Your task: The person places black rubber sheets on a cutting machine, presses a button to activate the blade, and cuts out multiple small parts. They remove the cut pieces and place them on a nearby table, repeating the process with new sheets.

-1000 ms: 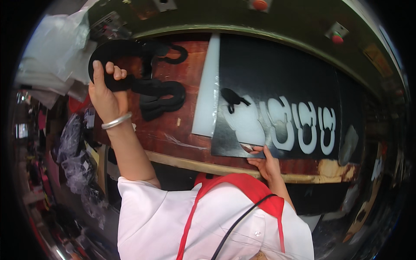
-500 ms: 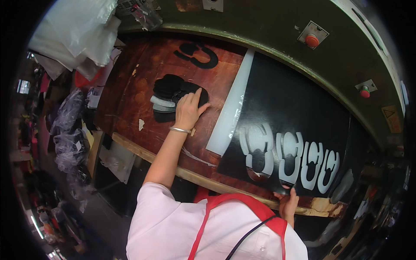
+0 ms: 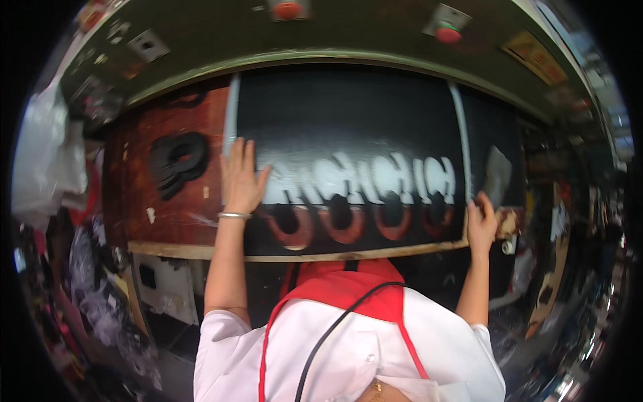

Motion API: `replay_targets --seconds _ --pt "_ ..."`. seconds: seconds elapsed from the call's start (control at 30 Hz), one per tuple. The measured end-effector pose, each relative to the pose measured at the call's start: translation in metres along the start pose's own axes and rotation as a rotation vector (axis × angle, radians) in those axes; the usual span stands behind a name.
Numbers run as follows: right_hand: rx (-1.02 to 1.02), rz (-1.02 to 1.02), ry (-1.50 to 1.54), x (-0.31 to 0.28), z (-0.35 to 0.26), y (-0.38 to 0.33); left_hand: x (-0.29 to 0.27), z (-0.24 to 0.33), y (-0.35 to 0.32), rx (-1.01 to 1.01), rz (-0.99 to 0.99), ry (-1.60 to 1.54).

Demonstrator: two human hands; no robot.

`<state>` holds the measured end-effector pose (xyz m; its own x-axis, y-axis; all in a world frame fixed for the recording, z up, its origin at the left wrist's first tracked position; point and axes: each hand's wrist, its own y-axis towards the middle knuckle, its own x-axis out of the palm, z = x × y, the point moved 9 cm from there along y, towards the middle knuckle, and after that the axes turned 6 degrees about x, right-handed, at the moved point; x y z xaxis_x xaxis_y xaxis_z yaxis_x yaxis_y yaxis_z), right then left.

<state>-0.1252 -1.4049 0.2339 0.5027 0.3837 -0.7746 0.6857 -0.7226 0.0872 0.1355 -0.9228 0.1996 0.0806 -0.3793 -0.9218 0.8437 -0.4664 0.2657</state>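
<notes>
A large black sheet (image 3: 348, 110) lies on the worktable with a row of several horseshoe-shaped cutouts near its front edge. White shows through their far parts and red-brown wood through their near parts. My left hand (image 3: 242, 175) rests flat at the sheet's left edge, fingers stretched and thumb out. At the sheet's right edge is my right hand (image 3: 482, 221), its fingers bent and thumb against the edge; motion blurs the grip somewhat. A stack of black U-shaped cut pieces (image 3: 177, 157) lies left of my left hand, apart from it.
A green machine beam (image 3: 362, 37) spans the table's far side, bearing a red button (image 3: 447, 32). A wooden strip (image 3: 181, 250) edges the table in front. Clear plastic bags (image 3: 47, 161) hang at left. A grey translucent scrap (image 3: 497, 171) lies right of the sheet.
My left hand has left the stack of black pieces and moved right to the sheet's edge. My right hand has moved to its right edge. The view has turned, and the cutouts now overlap the wood.
</notes>
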Motion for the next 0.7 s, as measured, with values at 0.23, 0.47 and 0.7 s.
replay_targets --seconds 0.23,0.47,0.7 --pt "-0.021 0.223 -0.363 -0.020 0.124 0.041 0.015 0.008 -0.028 0.023 -0.046 0.089" --pt "0.032 0.327 -0.185 -0.017 0.114 0.069 0.014 0.010 -0.028 0.034 -0.048 0.114" --pt "0.091 0.243 0.440 0.004 0.012 -0.007 0.007 0.017 -0.028 0.044 -0.025 0.105"
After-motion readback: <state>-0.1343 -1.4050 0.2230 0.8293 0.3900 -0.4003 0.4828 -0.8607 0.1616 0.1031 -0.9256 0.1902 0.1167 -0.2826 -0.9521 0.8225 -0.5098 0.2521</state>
